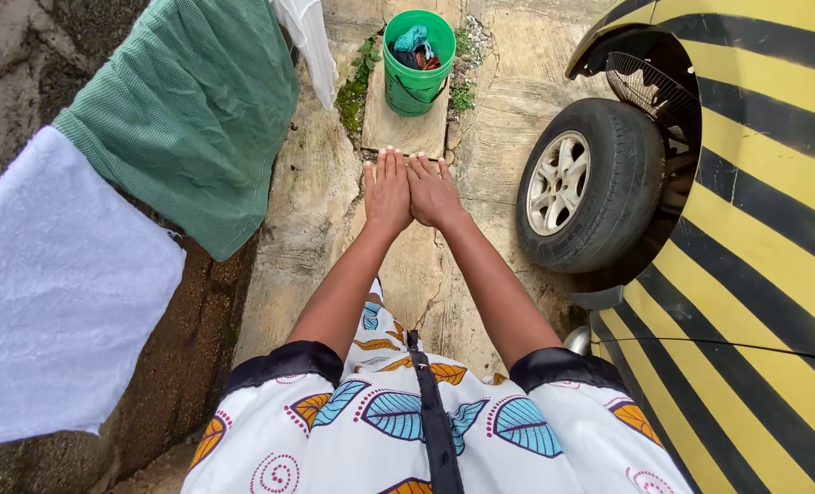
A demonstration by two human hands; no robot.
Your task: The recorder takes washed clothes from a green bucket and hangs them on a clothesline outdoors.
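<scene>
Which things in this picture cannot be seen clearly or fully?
- Head view: left hand and right hand lie side by side, backs up; the palms are hidden.
- Green bucket: clothes fill the top; what lies deeper is hidden by its wall.
- White towel and green cloth: cut off by the left and top edges, so the line that holds them is out of sight.
- Yellow and black car: cut off by the right edge; only one wheel shows.

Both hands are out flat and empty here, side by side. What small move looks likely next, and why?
Probably a reach forward and down to the green bucket. The left hand and right hand hold nothing, touch side by side, and point at the bucket, which holds bunched cloth. A green cloth and a white towel already hang at the left.
</scene>
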